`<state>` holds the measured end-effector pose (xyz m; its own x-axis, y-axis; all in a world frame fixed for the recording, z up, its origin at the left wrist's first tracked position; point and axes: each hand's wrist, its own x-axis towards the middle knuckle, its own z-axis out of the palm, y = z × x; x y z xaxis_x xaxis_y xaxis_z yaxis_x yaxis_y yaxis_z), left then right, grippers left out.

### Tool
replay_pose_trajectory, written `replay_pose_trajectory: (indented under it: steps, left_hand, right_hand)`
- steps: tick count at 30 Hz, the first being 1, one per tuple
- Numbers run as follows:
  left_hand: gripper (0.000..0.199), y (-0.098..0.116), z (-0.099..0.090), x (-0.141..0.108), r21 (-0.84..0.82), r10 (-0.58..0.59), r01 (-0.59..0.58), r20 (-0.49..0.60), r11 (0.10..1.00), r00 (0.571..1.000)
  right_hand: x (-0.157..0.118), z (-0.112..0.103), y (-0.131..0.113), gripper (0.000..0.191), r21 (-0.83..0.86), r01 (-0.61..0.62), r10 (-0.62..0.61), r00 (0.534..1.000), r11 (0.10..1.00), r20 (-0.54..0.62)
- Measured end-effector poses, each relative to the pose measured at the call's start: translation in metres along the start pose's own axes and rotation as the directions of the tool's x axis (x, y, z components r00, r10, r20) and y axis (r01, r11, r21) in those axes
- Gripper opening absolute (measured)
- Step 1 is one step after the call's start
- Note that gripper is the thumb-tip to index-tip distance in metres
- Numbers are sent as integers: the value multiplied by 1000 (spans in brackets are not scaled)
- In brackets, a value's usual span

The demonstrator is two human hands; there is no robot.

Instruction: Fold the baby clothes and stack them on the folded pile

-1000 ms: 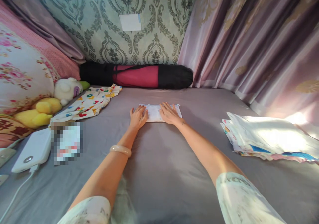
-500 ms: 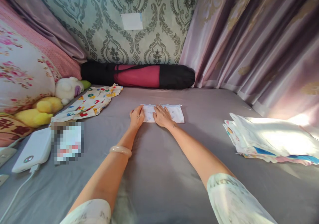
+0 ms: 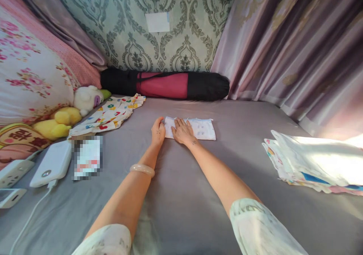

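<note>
A small folded white cloth (image 3: 204, 129) with faint printed marks lies flat on the grey bed sheet (image 3: 181, 194). My right hand (image 3: 183, 132) rests palm down on its left part, fingers stretched out and spread. At the cloth's left edge, my left hand (image 3: 158, 132) stands on its side, touching or nearly touching it. Its fingers look extended, though they are partly hidden behind the hand. A pale bangle (image 3: 142, 169) circles my left forearm.
A stack of folded clothes (image 3: 314, 160) lies at the right. To the left are a patterned garment (image 3: 110, 115), plush toys (image 3: 61, 122), a white power bank (image 3: 52, 162) with its cable, and a power strip (image 3: 17, 173). A long black-and-red bag (image 3: 161, 84) lies along the wall.
My right hand has slid slightly left on the cloth, uncovering more of its right part. My left hand has turned more upright beside the left edge. The view has shifted a little.
</note>
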<state>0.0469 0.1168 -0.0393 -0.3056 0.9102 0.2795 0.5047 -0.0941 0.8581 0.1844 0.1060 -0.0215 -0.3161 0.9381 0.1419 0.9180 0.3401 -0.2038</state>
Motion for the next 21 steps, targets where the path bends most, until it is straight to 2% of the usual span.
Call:
replay_pose_trajectory:
  steps: [3, 9, 12, 16, 21]
  left_hand:
    - [41, 2, -2, 0, -41, -23, 22, -17, 999, 1000]
    - [43, 1, -2, 1, -116, -63, 53, -85, 992, 994]
    - [49, -1, -2, 1, -138, -60, 46, -96, 989, 994]
    - [55, -2, -1, 2, -147, -52, 37, -98, 988, 994]
    - [59, -4, 0, 3, -123, -58, 46, -96, 991, 994]
  right_hand:
    - [0, 1, 1, 56, -5, -3, 3, 1000, 1000, 12]
    - [5, -12, -1, 55, 14, -30, 27, 991, 999, 131]
    - [9, -14, -11, 53, 19, -16, 14, 996, 1000, 87]
    - [18, -7, -30, 56, 29, 73, -73, 997, 997, 9]
    - [26, 5, -43, 57, 14, 68, -69, 989, 998, 129]
